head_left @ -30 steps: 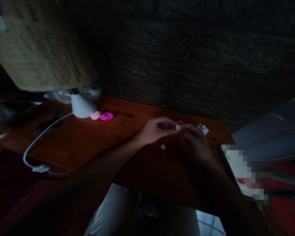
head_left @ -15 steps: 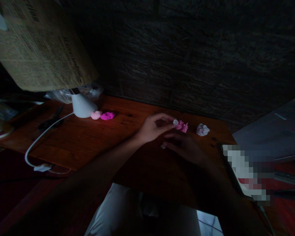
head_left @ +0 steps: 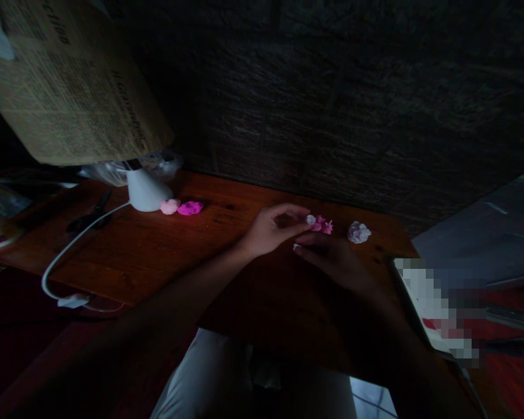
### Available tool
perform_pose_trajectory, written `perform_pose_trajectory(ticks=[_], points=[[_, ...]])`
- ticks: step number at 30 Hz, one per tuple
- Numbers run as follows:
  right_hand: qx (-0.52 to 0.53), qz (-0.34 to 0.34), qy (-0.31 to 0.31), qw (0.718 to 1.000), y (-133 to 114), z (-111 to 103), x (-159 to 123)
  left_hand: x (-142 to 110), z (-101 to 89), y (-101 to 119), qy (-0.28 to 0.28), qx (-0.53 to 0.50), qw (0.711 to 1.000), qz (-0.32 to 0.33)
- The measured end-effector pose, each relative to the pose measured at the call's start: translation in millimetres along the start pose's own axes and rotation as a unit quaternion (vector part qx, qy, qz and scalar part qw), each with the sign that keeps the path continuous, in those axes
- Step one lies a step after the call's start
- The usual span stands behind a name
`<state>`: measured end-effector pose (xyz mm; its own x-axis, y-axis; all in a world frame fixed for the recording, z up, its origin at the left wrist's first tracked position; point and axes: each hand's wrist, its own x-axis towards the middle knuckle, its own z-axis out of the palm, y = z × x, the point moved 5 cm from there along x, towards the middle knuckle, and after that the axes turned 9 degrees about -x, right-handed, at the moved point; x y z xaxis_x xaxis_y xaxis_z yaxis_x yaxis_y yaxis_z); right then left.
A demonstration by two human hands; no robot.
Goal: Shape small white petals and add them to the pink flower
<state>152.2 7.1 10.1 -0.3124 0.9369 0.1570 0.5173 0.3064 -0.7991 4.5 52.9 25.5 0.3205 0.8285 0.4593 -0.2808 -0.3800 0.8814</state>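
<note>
Between thumb and fingers, my left hand (head_left: pixel 273 230) pinches a small white rosette (head_left: pixel 310 220), perhaps of modelling clay. Just below it, the fingertips of my right hand (head_left: pixel 332 256) are closed on a tiny white piece (head_left: pixel 296 247); the dim light blurs its shape. A pink ruffled flower shape (head_left: pixel 324 226) lies on the table right beyond the rosette. To its right sits a larger white ruffled flower shape (head_left: pixel 358 232). Far to the left, a pale pink lump (head_left: pixel 169 206) touches a magenta lump (head_left: pixel 190 208).
A lamp with a white cone base (head_left: pixel 147 192) and a newsprint shade (head_left: pixel 82 99) stands at the left of the wooden table (head_left: pixel 157 256). Scissors (head_left: pixel 89 216) and a white cord (head_left: pixel 61 256) lie near it. A dark brick wall (head_left: pixel 305 105) rises behind; a pixelated flat object (head_left: pixel 432 314) is at right.
My right hand has moved slightly up, and the tiny white piece is nearer my left hand and shows less between the fingertips. My left hand holds nearly still with the rosette.
</note>
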Motion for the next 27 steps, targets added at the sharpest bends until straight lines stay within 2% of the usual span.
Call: perform_pose_trajectory(ticks=[4,11,17,27], points=[[0.087,0.05,0.061,0.993,8.8,-7.9,-0.9,0.2,1.2,0.4,-0.02,-0.008,1.0,0.008],[0.218,0.122,0.128,0.96,8.3,-15.1,-3.9,0.9,3.1,-3.2,-0.028,-0.029,0.999,0.011],[0.253,0.105,0.14,0.952,3.9,-16.3,-3.0,2.4,3.7,-8.7,-0.025,-0.071,0.997,-0.029],[0.251,0.112,0.139,0.951,5.0,-17.4,-2.5,0.0,4.1,-10.8,-0.014,-0.102,0.99,-0.097]])
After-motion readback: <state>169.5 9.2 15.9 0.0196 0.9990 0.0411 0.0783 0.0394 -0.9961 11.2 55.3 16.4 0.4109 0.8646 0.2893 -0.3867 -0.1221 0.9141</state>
